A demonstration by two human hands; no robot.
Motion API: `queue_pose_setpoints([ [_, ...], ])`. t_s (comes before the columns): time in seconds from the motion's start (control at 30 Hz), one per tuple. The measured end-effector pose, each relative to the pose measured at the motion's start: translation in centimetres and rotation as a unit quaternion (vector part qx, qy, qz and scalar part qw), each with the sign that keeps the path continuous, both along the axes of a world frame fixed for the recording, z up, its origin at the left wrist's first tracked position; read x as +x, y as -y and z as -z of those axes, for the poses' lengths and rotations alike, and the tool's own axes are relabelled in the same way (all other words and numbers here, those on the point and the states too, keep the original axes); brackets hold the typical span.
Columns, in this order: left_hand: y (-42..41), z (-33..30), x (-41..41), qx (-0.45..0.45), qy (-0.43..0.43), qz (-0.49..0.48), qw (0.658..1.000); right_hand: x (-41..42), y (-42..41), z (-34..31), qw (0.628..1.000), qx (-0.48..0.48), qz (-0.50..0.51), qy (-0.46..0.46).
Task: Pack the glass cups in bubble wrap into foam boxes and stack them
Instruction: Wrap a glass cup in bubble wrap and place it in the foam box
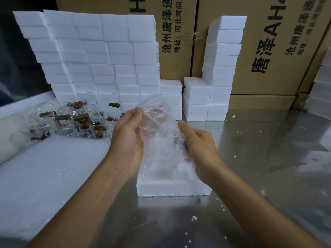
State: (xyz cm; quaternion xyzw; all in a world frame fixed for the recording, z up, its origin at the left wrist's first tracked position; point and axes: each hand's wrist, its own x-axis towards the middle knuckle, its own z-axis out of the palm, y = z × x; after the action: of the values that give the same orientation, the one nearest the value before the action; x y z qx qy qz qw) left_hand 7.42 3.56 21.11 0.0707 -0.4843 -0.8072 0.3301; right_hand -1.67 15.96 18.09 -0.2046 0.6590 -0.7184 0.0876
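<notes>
Both hands up over an open foam box (pixel 172 189) on the steel table (pixel 259 167), gripping a bubble-wrap bundle (pixel 159 133) between them. Left hand (pixel 128 138) curled round the bundle's left edge, thumb on top; right hand (pixel 198 145) curled round its right side. Something reddish-brown inside the wrap, blurred. Loose glass cups (pixel 71 119) with brown handles heaped at left, beside a sheet of bubble wrap (pixel 50 176). Stacked foam boxes (pixel 100 58) behind, more in a tall column (pixel 222 58) at right, against cardboard cartons (pixel 279 51)
</notes>
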Motion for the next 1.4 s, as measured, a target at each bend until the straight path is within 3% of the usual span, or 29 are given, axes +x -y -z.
queue_pose_setpoints([
  [0.1,0.5,-0.2,0.3,-0.027,-0.030,0.029,0.999,-0.3,-0.1,0.0,0.999,-0.014,0.030,-0.004],
  [0.17,1.0,-0.1,0.5,-0.112,-0.025,-0.033,0.993,-0.4,-0.3,-0.1,0.998,-0.013,0.044,-0.031],
  [0.27,1.9,0.1,0.7,-0.277,0.014,-0.175,0.945,-0.5,-0.6,-0.4,0.996,0.005,0.068,-0.065],
  [0.4,1.6,0.3,0.5,-0.307,-0.034,-0.267,0.913,-0.6,-0.8,-0.7,0.992,0.006,0.100,-0.074],
  [0.47,0.8,0.6,0.5,-0.316,-0.063,-0.269,0.908,-0.7,-0.9,-0.7,0.992,-0.005,0.111,-0.066],
  [0.57,-1.0,1.4,0.8,-0.413,-0.043,-0.208,0.886,-0.8,-0.8,-0.7,0.991,-0.016,0.115,-0.060],
  [0.77,-2.2,2.1,0.8,-0.605,0.008,-0.158,0.780,-0.7,-0.8,-0.9,0.987,-0.034,0.137,-0.073],
  [0.9,-1.3,2.1,0.7,-0.630,0.110,-0.110,0.761,-0.2,-0.8,-1.0,0.982,-0.036,0.132,-0.128],
  [1.1,-0.7,1.0,1.0,-0.613,0.121,0.026,0.780,0.8,-0.2,-1.1,0.965,-0.045,0.106,-0.234],
  [1.23,-0.2,0.8,1.3,-0.609,0.145,0.066,0.777,1.2,-0.1,-0.8,0.965,-0.039,0.089,-0.243],
  [1.3,-0.3,1.0,1.3,-0.626,0.130,0.025,0.769,1.1,-0.1,-0.9,0.973,-0.046,0.073,-0.216],
  [1.4,-1.0,1.5,0.7,-0.663,0.037,-0.182,0.725,0.6,-0.5,-1.3,0.990,-0.058,0.048,-0.122],
])
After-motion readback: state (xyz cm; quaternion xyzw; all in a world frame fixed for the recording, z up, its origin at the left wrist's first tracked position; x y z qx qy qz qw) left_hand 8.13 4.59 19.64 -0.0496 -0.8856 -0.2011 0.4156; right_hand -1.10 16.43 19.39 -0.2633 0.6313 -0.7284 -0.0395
